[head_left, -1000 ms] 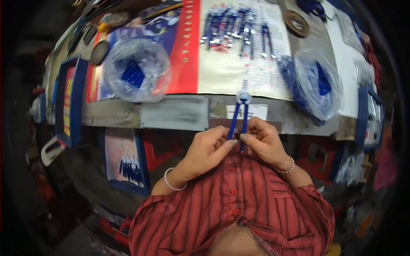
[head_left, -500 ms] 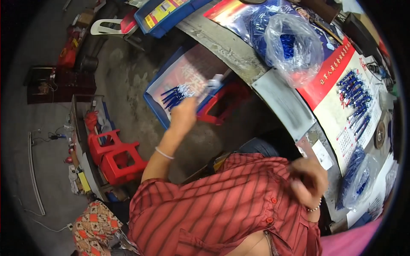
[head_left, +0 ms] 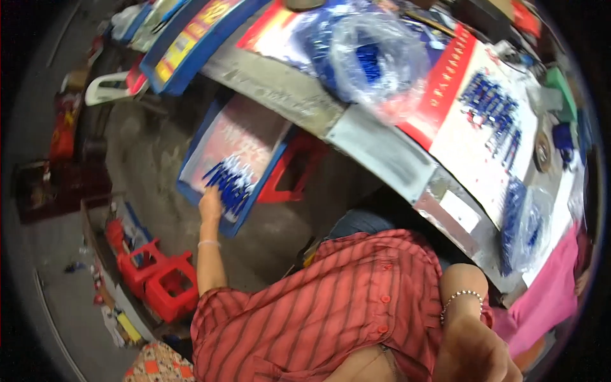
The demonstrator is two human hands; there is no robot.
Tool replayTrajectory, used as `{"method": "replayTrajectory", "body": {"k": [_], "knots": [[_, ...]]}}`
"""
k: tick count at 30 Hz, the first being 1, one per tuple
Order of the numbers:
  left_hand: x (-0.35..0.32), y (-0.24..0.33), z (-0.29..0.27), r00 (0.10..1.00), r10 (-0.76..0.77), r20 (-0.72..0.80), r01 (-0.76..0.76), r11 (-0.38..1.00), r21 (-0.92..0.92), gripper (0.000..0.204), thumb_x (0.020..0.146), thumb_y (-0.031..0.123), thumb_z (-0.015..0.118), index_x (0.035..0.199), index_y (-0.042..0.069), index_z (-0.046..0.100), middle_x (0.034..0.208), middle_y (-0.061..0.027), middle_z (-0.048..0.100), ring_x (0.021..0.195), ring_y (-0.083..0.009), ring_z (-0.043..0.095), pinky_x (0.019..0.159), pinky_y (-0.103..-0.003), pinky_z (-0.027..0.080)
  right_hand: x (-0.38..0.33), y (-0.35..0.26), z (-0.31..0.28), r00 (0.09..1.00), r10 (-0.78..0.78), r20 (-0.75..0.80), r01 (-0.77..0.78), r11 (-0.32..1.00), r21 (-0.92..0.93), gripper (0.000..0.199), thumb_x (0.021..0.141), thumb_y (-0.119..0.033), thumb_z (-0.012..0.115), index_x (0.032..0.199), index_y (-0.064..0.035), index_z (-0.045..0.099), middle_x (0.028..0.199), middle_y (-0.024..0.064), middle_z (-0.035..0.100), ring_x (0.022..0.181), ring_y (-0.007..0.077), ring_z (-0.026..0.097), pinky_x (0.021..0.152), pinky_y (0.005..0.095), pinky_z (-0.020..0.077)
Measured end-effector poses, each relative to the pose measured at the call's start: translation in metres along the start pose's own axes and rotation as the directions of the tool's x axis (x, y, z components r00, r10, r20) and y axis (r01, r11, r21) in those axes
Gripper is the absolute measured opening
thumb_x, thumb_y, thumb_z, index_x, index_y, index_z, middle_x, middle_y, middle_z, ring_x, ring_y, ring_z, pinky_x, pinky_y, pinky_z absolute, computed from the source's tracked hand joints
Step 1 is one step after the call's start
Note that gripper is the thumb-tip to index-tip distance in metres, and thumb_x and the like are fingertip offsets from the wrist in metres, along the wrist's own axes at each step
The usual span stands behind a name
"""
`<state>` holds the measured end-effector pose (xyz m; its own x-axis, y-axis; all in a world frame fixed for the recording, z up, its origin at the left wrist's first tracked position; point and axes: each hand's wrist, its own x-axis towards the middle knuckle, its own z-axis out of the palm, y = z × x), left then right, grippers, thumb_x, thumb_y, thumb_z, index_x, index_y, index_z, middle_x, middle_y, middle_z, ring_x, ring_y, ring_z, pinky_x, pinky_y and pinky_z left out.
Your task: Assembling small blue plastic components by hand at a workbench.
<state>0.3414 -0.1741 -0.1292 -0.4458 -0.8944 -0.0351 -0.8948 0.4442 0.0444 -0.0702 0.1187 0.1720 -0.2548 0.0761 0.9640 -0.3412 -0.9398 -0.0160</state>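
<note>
My left hand (head_left: 210, 204) reaches down to the near left side of a blue tray (head_left: 230, 227). Its fingers look closed at the edge of a row of slim blue pen-like sticks (head_left: 230, 184) with white ends; what they hold, if anything, is hidden. The sticks lie side by side on a pale red printed sheet in the tray. My right hand (head_left: 472, 350) is low at the right, close to my body and below a beaded bracelet. It is blurred, and the lower frame edge cuts off its fingers.
On the workbench (head_left: 273, 92), a clear plastic bag (head_left: 407, 63) of blue pieces lies open. Farther right are a pile of blue sticks (head_left: 490, 105) and another bag (head_left: 531, 232). Red stools (head_left: 170, 286) stand at the left; one more red stool (head_left: 289, 172) is beside the tray.
My left hand has moved left and down from above the tray, and the blurred whitish thing at it no longer shows. My right hand has dropped from the bench edge towards the bottom. The view has shifted.
</note>
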Motion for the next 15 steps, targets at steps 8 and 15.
{"method": "replayTrajectory", "body": {"k": [8,15], "knots": [[0.002,0.012,-0.023,0.983,0.091,-0.158,-0.105,0.991,-0.082,0.028,0.084,0.008,0.053,0.112,0.003,0.054,0.103,-0.0218,0.059,0.091,-0.0408,0.058,0.076,-0.045,0.046,0.018,-0.008,-0.024,0.974,-0.228,0.019,0.229,0.969,-0.089,0.034,0.077,0.002,0.061,0.110,-0.0009,0.053,0.110,0.0080,0.052,0.106,0.0184,0.050,0.080,0.0293,0.0510],[0.041,0.200,-0.100,0.965,0.218,-0.149,-0.262,0.858,-0.442,0.026,0.082,0.002,0.052,0.107,0.000,0.058,0.100,-0.0189,0.061,0.091,-0.0342,0.058,0.080,-0.038,0.045,0.030,-0.018,-0.044,0.857,-0.515,0.008,0.498,0.824,-0.270,0.034,0.076,0.008,0.058,0.109,0.0009,0.055,0.111,0.0110,0.053,0.112,0.0224,0.048,0.081,0.0295,0.0507]]}}
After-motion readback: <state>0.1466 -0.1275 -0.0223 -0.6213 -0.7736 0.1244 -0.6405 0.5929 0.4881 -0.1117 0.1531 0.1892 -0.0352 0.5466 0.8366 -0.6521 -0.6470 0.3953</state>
